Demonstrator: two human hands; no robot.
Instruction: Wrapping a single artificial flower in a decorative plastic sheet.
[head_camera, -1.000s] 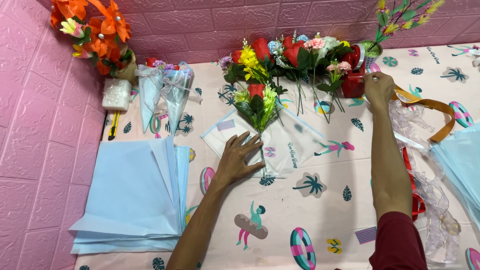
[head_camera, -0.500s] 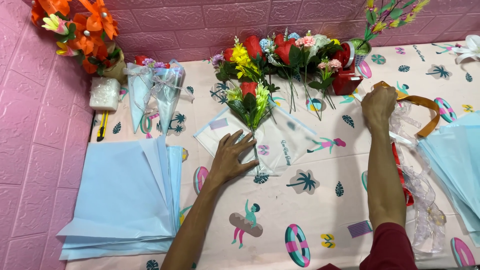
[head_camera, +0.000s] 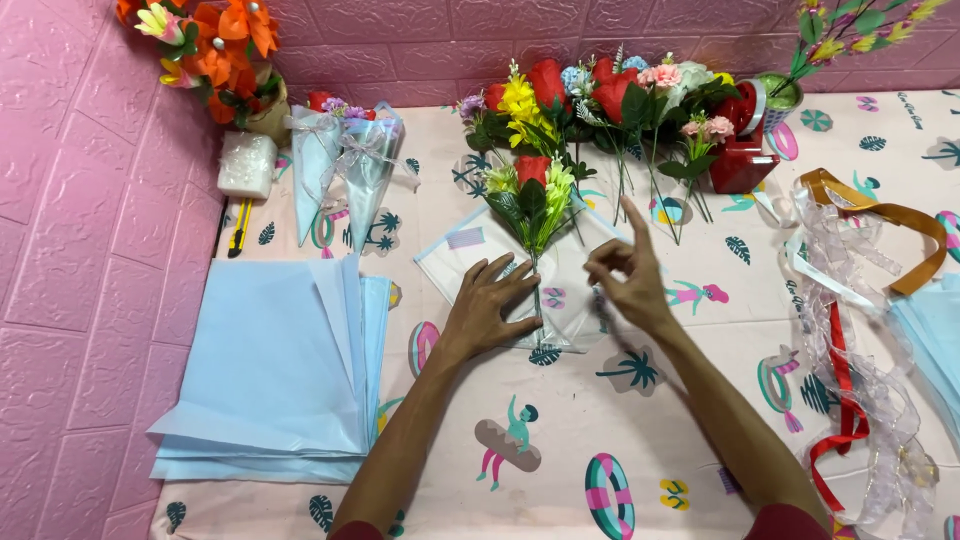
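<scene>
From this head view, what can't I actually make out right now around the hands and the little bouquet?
- Whether the right hand pinches anything: too small to tell between its fingertips.
- Lower stems of the small bouquet: covered by the left hand and clear wrapping sheet.
- Blue paper at far right: cut off by the frame edge.
- Ribbon pile: strands tangled, ends unclear.

We read this as small craft corner for bouquet making, likely home setup. Worktop (head_camera: 600, 440) under cheerful printed cloth, pushed against pink brick-pattern wall panels (head_camera: 90, 250). Artificial flowers (head_camera: 600, 95) heaped along back edge, orange blooms (head_camera: 215, 45) in corner. Stack of pale blue wrapping sheets (head_camera: 270, 370) at left, finished clear cones (head_camera: 345, 170) tied with bows behind. Ribbons (head_camera: 850, 300) tangled at right, red tape dispenser (head_camera: 745, 140), yellow utility knife (head_camera: 236, 228) near wall.
</scene>
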